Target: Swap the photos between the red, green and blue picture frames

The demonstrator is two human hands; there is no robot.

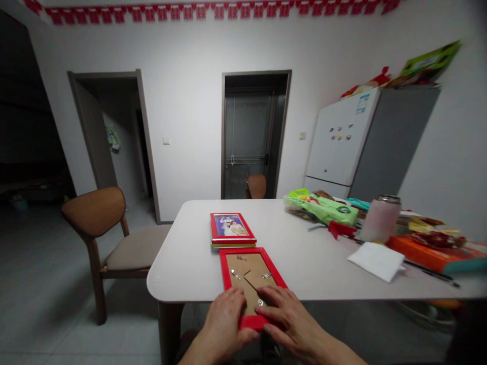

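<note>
A red picture frame [224, 271] lies back side up, its near end reaching past the table's front edge. Its brown backing board [251, 263] carries several small metal clips and a thin dark slot or stand line. My left hand [224, 317] grips the near left side, thumb at the bottom rim. On the near right, my right hand [285, 317] holds the same frame, its fingers over the backing beside a metal clip [261, 302]. Just beyond lies a stack of frames, topped by a red frame with a photo [230, 225].
The white table [182, 253] holds a green packet [323, 208], a pink bottle [380, 218], a folded white tissue [376, 260], a black pen [433, 274] and an orange box [426, 252] on the right. A wooden chair [95, 215] stands left of it.
</note>
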